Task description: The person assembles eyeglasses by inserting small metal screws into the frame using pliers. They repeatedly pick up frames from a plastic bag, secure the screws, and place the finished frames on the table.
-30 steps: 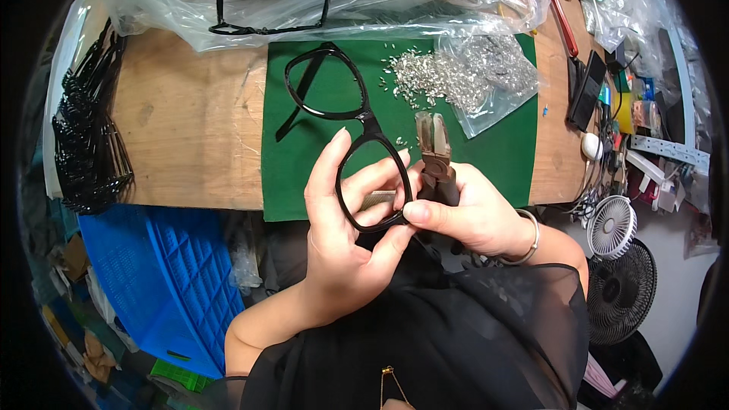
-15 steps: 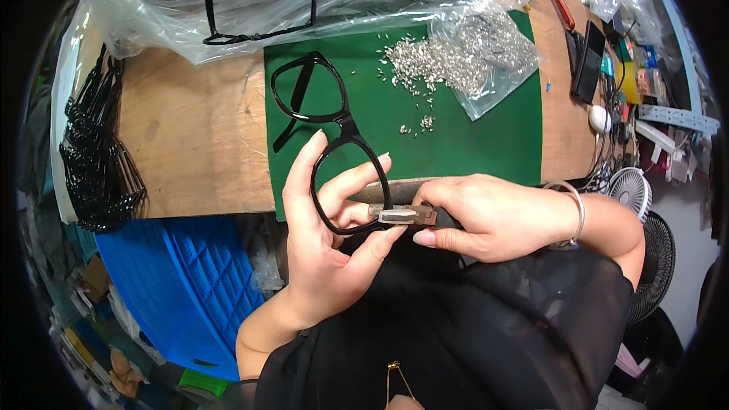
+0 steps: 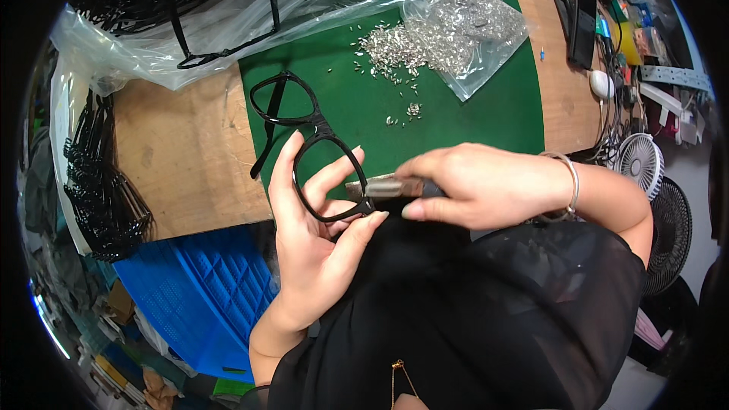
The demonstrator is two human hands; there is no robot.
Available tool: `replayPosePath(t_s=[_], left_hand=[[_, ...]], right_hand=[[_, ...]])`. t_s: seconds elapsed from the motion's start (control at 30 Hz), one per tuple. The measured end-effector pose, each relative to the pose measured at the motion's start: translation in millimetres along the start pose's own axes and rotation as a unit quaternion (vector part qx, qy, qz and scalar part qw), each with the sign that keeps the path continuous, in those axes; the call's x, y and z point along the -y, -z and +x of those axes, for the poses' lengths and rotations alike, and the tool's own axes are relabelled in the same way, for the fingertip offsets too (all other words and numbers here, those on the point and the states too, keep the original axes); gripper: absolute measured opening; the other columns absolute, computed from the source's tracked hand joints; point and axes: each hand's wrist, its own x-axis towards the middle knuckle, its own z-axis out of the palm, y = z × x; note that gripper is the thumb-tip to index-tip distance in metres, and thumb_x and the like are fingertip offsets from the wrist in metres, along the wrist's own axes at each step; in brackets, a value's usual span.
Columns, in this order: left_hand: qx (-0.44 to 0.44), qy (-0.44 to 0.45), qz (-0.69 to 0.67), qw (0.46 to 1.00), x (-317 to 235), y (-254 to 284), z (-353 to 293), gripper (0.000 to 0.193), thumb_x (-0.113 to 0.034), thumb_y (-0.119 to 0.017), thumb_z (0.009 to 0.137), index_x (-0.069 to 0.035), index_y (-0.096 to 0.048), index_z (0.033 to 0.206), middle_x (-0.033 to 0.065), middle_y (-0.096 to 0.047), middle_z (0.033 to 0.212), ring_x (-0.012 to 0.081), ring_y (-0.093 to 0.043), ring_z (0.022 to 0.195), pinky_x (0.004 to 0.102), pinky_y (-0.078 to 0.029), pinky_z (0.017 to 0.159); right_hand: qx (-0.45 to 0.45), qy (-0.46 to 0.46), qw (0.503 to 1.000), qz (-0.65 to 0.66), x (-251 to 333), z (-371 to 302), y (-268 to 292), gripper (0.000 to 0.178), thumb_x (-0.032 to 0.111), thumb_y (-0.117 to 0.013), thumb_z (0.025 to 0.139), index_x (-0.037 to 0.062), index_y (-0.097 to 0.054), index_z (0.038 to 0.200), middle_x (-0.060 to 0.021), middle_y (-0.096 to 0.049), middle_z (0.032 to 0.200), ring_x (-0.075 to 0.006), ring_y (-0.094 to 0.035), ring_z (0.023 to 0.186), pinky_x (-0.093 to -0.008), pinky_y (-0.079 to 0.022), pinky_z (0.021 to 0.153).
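Note:
A black eyeglass frame (image 3: 322,126) is gripped in my left hand (image 3: 310,258). The thumb and fingers close around the rim of the nearer lens opening, and one temple arm shows at the far end. My right hand (image 3: 482,186) is closed on a pair of pliers (image 3: 389,187), whose motion-blurred metal jaws lie just beside the near corner of the frame. Whether the jaws touch the rim I cannot tell. Beyond the hands, small silvery metal pieces (image 3: 387,49) lie heaped on a green mat (image 3: 478,125), with a smaller cluster nearer to me.
A clear plastic bag (image 3: 467,68) of the same pieces rests on the mat. More black frames (image 3: 110,190) are stacked at the left, others in clear plastic at the back. A dark phone (image 3: 582,26), cables and a white fan (image 3: 640,159) are at right; a blue crate (image 3: 197,296) stands below left.
The plier jaws have come off the frame's near corner, which now shows. My whole view has shifted and tilted somewhat; the left hand keeps its hold on the frame.

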Motion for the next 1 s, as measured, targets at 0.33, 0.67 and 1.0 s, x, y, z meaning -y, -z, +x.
replayPosePath(t_s=[0.33, 0.67, 1.0], left_hand=[[0.036, -0.087, 0.010, 0.995, 41, 19, -22, 0.084, 0.007, -0.064, 0.071, -0.007, -0.006, 0.131, 0.0187, -0.047, 0.110, 0.0069, -0.048, 0.068, 0.0189, -0.041, 0.068], [-0.003, 0.076, -0.131, 0.988, 25, -2, -25, 0.091, 0.018, -0.054, 0.068, -0.015, -0.002, 0.135, 0.0184, -0.046, 0.114, 0.0210, -0.057, 0.092, 0.0319, -0.047, 0.082], [-0.017, 0.098, -0.074, 0.992, 41, -9, -17, 0.012, -0.008, -0.045, 0.090, 0.003, -0.044, 0.095, 0.0092, -0.056, 0.089, 0.0118, -0.059, 0.074, 0.0227, -0.047, 0.068]], right_hand=[[-0.197, -0.028, 0.932, -0.303, -45, 0, -32, 0.053, 0.022, -0.062, 0.074, -0.0063, -0.043, 0.114, -0.0115, -0.053, 0.077, -0.0268, -0.053, 0.073, -0.0367, -0.040, 0.064], [-0.298, 0.008, 0.929, -0.221, -74, 32, -21, 0.017, 0.006, -0.061, 0.069, 0.0032, -0.051, 0.081, -0.0115, -0.052, 0.074, -0.0303, -0.052, 0.072, -0.0385, -0.040, 0.062], [-0.301, 0.052, 0.931, -0.202, -53, 26, -24, 0.018, 0.005, -0.062, 0.067, 0.0030, -0.051, 0.082, -0.0100, -0.050, 0.072, -0.0275, -0.052, 0.069, -0.0357, -0.041, 0.060]])
